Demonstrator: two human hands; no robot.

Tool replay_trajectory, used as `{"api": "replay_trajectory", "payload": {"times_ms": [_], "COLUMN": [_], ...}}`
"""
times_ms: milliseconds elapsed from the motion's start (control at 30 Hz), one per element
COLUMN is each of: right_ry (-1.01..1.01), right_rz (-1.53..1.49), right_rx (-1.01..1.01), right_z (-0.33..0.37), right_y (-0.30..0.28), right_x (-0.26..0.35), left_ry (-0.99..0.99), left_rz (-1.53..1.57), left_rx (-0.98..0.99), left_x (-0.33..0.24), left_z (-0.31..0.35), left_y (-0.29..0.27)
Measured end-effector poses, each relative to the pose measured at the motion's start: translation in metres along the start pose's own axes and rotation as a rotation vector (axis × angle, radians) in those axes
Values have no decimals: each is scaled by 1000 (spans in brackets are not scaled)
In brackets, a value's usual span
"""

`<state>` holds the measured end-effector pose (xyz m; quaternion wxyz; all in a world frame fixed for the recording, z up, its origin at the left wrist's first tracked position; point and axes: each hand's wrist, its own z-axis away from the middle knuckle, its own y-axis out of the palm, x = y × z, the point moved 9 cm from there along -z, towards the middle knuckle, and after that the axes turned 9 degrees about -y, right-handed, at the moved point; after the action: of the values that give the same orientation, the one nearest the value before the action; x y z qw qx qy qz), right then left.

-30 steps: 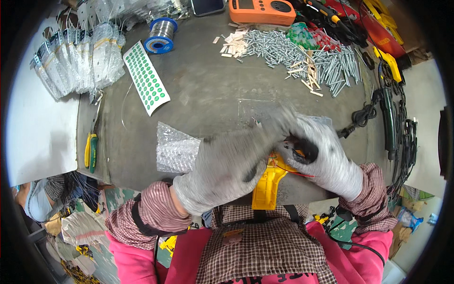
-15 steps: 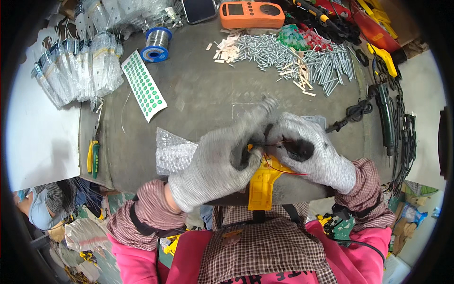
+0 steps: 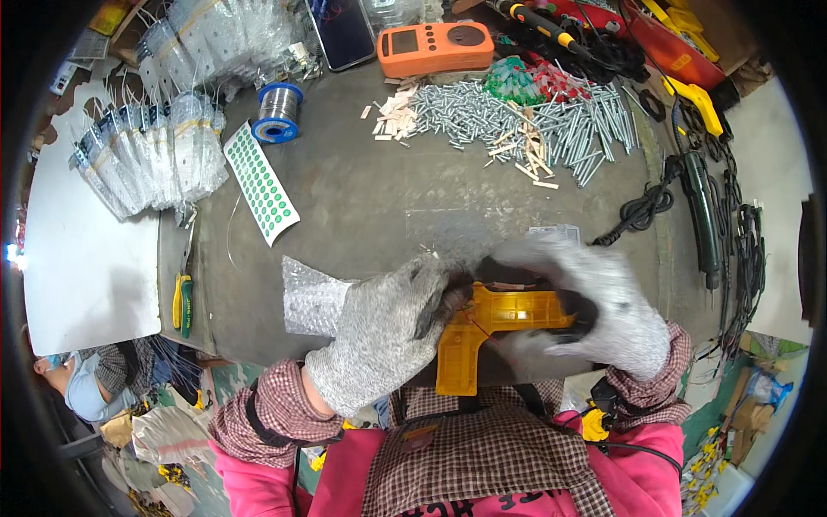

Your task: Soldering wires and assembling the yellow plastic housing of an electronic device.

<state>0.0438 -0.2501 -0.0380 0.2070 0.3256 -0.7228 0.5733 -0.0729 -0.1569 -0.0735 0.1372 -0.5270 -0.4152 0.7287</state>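
Observation:
A yellow plastic housing half (image 3: 461, 362), shaped like a tool grip with a ribbed inner side, lies below and between my gloved hands. My left hand (image 3: 379, 332) pinches its upper left end; thin red wires show there, and small wire tips stick up by the fingers. The fingertips are partly hidden. My right hand (image 3: 612, 302), smeared by motion, has its fingers and thumb wide apart around the housing's right arm; I cannot tell whether it touches it. A sheet of bubble wrap (image 3: 314, 297) lies beside my left hand.
Screws (image 3: 465, 112), a solder spool (image 3: 278, 112), a green sticker sheet (image 3: 260, 185) and an orange meter (image 3: 435, 49) lie farther back. Bagged parts (image 3: 151, 155) and cutters (image 3: 183, 302) are at left. A dark corded screwdriver (image 3: 700, 220) lies at right.
My right hand has moved right, away from my left, and its fingers have spread. More of the yellow housing shows, and it has shifted slightly left. The head view has shifted a little.

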Motion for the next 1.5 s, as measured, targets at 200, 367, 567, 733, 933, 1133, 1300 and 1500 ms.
{"api": "replay_trajectory", "payload": {"times_ms": [200,367,567,733,933,1133,1300,1500], "right_ry": [75,-133,-232,-196,-257,128,263,306], "right_rz": [216,186,420,435,-67,-100,-196,-1034], "right_rx": [235,91,250,114,6,-131,-117,-146], "right_z": [10,2,2,3,9,-13,-15,-5], "right_y": [35,14,22,10,-6,-5,12,58], "right_x": [-29,-7,-11,-17,-20,-50,-50,-51], "left_ry": [2,31,105,122,154,105,105,-330], "left_rz": [123,45,-230,-421,-293,-52,212,931], "left_rx": [-91,-163,-192,-212,-214,-352,-98,-12], "left_x": [3,2,-8,-17,-20,-39,-29,18], "left_z": [2,4,11,3,-9,1,-4,-1], "left_y": [-1,-1,14,9,9,-26,8,6]}}
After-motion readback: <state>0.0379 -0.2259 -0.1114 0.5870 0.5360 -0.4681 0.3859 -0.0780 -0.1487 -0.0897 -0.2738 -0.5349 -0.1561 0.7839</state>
